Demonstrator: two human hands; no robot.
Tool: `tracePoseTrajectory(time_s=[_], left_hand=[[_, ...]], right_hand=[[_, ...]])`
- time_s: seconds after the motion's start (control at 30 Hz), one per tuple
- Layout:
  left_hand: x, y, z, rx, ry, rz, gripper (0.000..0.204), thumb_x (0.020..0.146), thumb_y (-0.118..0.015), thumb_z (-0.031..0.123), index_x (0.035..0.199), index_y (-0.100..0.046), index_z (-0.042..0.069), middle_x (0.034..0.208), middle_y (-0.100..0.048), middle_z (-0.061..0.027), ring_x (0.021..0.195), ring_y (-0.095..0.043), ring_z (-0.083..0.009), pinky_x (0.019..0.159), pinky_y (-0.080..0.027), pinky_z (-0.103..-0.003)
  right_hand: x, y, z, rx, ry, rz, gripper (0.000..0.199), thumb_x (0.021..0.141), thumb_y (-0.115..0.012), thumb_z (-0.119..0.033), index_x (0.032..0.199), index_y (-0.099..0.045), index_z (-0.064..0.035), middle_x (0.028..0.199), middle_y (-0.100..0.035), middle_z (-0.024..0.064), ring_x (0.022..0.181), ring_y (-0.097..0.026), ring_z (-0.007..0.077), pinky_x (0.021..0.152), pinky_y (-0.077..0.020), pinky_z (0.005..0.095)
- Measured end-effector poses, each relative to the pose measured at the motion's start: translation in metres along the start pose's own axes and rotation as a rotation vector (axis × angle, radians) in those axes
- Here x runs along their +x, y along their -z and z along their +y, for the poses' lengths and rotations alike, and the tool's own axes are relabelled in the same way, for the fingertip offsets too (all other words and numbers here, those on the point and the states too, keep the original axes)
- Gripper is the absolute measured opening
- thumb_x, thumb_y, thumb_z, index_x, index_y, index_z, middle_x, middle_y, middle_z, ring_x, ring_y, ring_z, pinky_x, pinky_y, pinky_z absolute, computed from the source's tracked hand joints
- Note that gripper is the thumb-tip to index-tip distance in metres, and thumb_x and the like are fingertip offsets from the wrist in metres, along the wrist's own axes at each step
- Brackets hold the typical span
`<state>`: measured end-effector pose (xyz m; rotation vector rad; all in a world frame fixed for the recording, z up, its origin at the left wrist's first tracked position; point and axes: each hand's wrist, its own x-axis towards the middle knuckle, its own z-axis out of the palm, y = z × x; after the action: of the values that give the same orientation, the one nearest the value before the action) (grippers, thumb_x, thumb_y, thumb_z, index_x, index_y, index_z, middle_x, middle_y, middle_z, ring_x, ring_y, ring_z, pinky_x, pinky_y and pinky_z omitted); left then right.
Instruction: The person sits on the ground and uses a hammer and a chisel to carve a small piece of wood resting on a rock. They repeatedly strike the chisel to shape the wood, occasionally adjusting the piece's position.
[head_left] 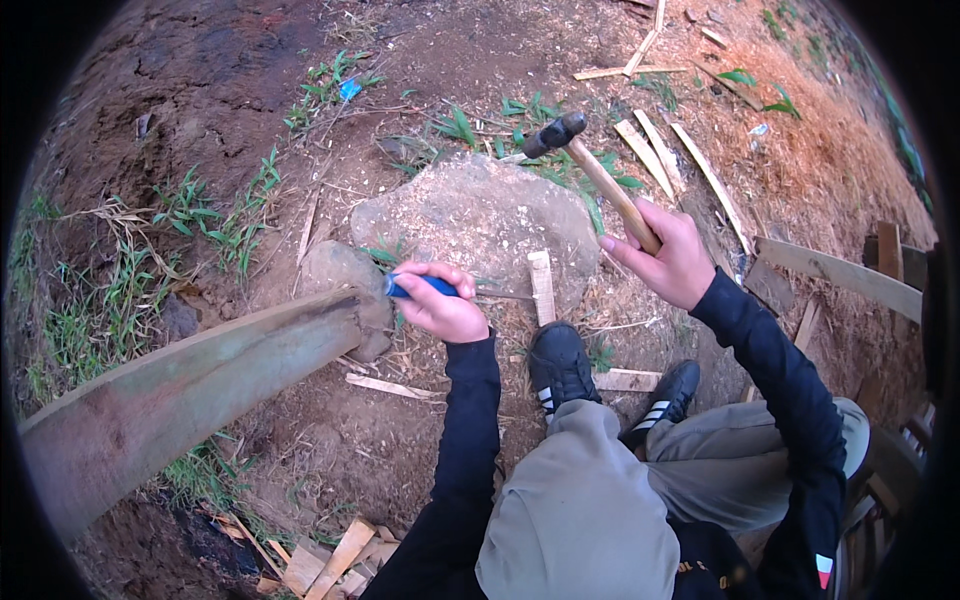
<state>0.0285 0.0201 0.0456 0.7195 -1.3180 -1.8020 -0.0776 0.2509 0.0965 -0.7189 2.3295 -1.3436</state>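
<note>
My left hand (445,305) is closed around the blue handle of a screwdriver (465,290). Its thin metal shaft points right, and the tip appears to meet a small wood piece (541,286). That piece stands just beyond the toe of my shoe (561,362), on or in front of a broad flat stone (470,215); I cannot tell which. In my right hand (675,258) is a hammer (608,188), gripped low on its wooden handle. The dark metal head is raised up and to the left, apart from the screwdriver.
A long, weathered board (210,385) runs in from the left, its end against a smaller stone (345,270). Wood offcuts (335,565) are heaped at the lower left. Thin strips (655,150) and sawdust (800,150) cover the ground at upper right. Another plank (840,275) lies at the right.
</note>
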Motion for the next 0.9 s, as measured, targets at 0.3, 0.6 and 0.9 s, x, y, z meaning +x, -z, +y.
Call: tracePoseTrajectory(time_s=[0.3, 0.6, 0.9], left_hand=[[-0.006, -0.023, -0.007, 0.011, -0.077, 0.071, 0.036, 0.102, -0.043, 0.043, 0.083, -0.038, 0.013, 0.058, -0.037, 0.0017, 0.046, -0.036, -0.0068, 0.04, -0.03, -0.023], [-0.019, -0.018, -0.007, -0.03, -0.162, -0.021, 0.035, 0.099, -0.051, 0.04, 0.084, -0.038, 0.011, 0.061, -0.039, 0.0005, 0.049, -0.04, -0.0078, 0.042, -0.033, -0.023], [-0.025, -0.014, -0.014, -0.031, -0.164, 0.012, 0.037, 0.096, -0.054, 0.044, 0.088, -0.04, 0.01, 0.065, -0.04, 0.0003, 0.052, -0.041, -0.0082, 0.044, -0.035, -0.023]], right_hand=[[0.002, -0.006, -0.007, 0.014, -0.003, 0.0, 0.032, 0.086, -0.073, -0.022, 0.077, -0.048, -0.0028, 0.057, -0.038, 0.0038, 0.051, -0.038, 0.0125, 0.049, -0.0334, 0.0306], [0.001, -0.001, -0.005, 0.0, -0.016, -0.01, 0.029, 0.086, -0.072, -0.021, 0.079, -0.051, -0.0026, 0.055, -0.046, 0.0075, 0.046, -0.048, 0.02, 0.049, -0.0402, 0.0334], [0.0, -0.003, -0.005, -0.002, 0.008, -0.011, 0.033, 0.085, -0.073, -0.021, 0.075, -0.048, -0.0024, 0.054, -0.041, 0.005, 0.048, -0.041, 0.013, 0.047, -0.0345, 0.0308]])
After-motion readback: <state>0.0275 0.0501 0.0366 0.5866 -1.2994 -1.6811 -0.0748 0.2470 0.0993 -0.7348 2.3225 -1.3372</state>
